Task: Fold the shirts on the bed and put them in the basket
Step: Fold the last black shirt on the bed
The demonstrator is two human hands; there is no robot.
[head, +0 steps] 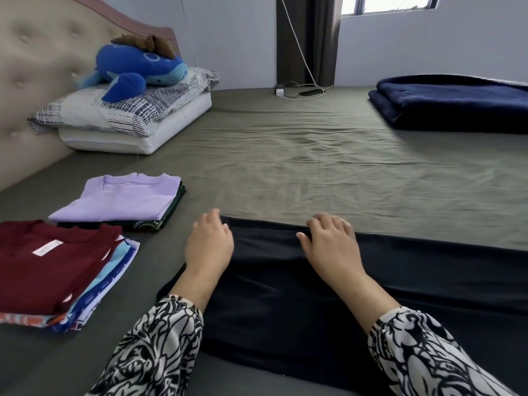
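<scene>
Both hands are sitting on a black shirt (285,295) that's lying spread flat across the near side of the bed (285,155). The left hand (208,244) is resting at the shirt's far left corner, fingers (213,217) curling down over the edge; can't really tell if they're actually pinching the cloth or just pressing on it. The right hand (331,244) is doing the same further right along that far edge, fingers loosely bent and slightly apart, tips down on the fabric.

Off to the left there are two folded stacks lying on the sheet. The nearer one has a maroon shirt (51,258) on top with blue and patterned ones poking out underneath. Just behind it a lilac shirt (123,195) is sitting on top of a dark folded one.

Further back, a blue plush whale (137,67) is lying on stacked pillows (123,118) against the headboard, and a folded navy blanket (457,101) is sitting at the far right.
</scene>
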